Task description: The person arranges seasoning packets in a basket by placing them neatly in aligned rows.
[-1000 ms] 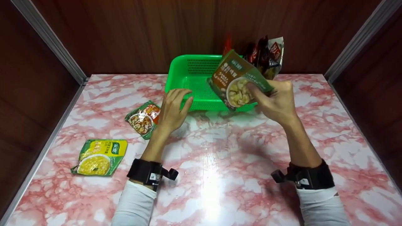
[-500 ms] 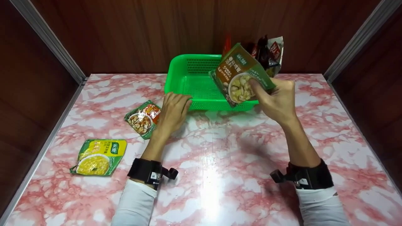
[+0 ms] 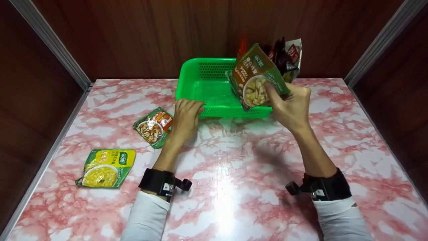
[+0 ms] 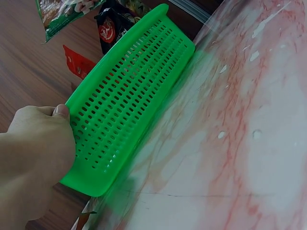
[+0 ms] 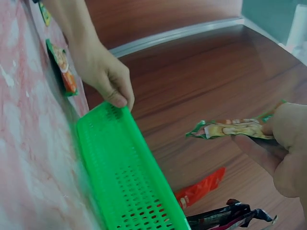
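My right hand pinches a brown and green seasoning packet by its lower right corner, thumb across the bowl picture. The packet is tilted and held over the right part of a green plastic basket. My left hand grips the basket's near left rim, fingers hooked over the edge. In the left wrist view the thumb lies on the basket's outer side. The right wrist view shows the packet nearly edge-on, apart from the basket.
Several packets stand upright in the basket's right end, among them a red one and a white one. Left of the basket lie a red and green packet and a yellow packet. A wooden wall rises behind.
My left hand has come down from above the rim and now grips it. The right hand has shifted the packet slightly, turning it more upright over the basket.
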Motion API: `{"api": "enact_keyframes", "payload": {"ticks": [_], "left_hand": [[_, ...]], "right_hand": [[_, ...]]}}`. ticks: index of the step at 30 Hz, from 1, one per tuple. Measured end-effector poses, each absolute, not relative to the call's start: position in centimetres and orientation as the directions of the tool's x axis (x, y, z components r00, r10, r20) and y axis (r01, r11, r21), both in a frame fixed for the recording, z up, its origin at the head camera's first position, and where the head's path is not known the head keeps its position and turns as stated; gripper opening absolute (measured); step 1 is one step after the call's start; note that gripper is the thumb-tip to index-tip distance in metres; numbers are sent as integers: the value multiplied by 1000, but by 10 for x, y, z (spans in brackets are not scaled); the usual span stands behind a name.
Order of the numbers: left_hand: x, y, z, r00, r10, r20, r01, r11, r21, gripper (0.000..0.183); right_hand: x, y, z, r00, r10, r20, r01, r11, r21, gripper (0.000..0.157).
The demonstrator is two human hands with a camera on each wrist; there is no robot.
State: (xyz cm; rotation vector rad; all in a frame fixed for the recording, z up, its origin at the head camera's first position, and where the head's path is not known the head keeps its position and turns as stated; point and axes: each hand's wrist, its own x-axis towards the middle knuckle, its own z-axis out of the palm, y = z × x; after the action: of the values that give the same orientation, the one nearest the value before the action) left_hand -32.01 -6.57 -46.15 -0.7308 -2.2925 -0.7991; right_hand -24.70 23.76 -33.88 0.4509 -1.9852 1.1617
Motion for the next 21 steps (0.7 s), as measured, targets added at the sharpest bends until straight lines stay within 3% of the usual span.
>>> {"api": "enact_keyframes", "payload": {"ticks": [5, 12, 21], "left_hand": [[-320, -65, -462, -687, 291, 666, 640, 676, 365, 26], [-320, -64, -463, -695, 285, 660, 630, 683, 369, 23], [-320, -64, -462, -702, 287, 652, 627, 682, 376, 25]], "right_hand": [[-257, 232, -346, -618, 133, 775, -615, 533, -581, 46], [-279, 216, -351, -649, 203, 733, -526, 576, -626, 37], [-315, 194, -357, -679, 82, 729, -460, 727, -510, 35]]}}
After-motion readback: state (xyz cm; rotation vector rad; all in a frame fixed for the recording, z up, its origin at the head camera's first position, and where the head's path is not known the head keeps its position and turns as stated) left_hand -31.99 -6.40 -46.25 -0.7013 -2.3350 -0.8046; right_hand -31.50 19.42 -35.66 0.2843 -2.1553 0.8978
